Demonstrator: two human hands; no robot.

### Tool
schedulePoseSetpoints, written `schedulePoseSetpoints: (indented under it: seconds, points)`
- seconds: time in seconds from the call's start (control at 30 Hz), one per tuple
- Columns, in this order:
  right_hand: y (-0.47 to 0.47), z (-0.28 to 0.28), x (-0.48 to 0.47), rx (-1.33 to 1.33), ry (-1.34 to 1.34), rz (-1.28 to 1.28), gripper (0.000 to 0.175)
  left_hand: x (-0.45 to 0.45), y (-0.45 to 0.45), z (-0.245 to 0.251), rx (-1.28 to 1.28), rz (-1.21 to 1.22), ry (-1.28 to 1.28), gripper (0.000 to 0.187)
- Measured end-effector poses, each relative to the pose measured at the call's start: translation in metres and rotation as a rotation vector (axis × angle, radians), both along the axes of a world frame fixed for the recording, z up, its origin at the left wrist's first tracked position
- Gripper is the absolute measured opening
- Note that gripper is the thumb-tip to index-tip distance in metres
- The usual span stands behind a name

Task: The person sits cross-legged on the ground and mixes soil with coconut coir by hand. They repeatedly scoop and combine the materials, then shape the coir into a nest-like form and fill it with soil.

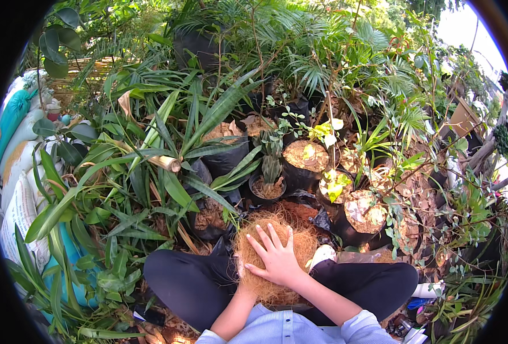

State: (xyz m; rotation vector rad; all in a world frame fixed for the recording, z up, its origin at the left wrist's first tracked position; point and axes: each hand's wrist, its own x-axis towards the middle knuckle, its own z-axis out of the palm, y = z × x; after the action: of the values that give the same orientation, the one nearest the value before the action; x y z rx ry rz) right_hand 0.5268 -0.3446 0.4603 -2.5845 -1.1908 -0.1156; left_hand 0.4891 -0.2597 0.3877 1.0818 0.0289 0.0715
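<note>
Between my crossed legs lies a loose bundle of brown coconut fibre (pixel 294 234). My right hand (pixel 273 258) rests flat on top of it, fingers spread and pointing forward. My left hand (pixel 244 275) is at the bundle's lower left side, mostly hidden under the fibre and behind my right hand, so its fingers cannot be made out. Just ahead of the fibre is reddish-brown soil (pixel 299 211) with crumpled black plastic (pixel 321 219) at its right.
Ahead stand a small potted cactus-like plant (pixel 272 170) and several soil-filled black grow bags (pixel 303 176). Long-leaved plants (pixel 219 107) crowd the left, before stacked sacks (pixel 23 210). Thin leafy branches (pixel 402 185) reach in at right. A white roll (pixel 428 290) lies beside my right knee.
</note>
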Motion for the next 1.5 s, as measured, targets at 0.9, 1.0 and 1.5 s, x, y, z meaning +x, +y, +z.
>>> schedulePoseSetpoints:
  seconds: [0.9,1.0,1.5]
  points:
    - [-0.021,0.015,0.016,0.15,0.406,0.036,0.073,0.003,0.0,-0.01,-0.535,-0.066,-0.011,0.056]
    - [-0.038,0.033,0.029,0.605,0.682,-0.065,0.06,0.005,0.002,-0.006,-0.947,-0.198,-0.081,0.055]
    - [-0.01,0.007,0.041,0.411,0.416,0.027,0.064,0.005,0.019,0.002,-0.512,0.145,0.069,0.059]
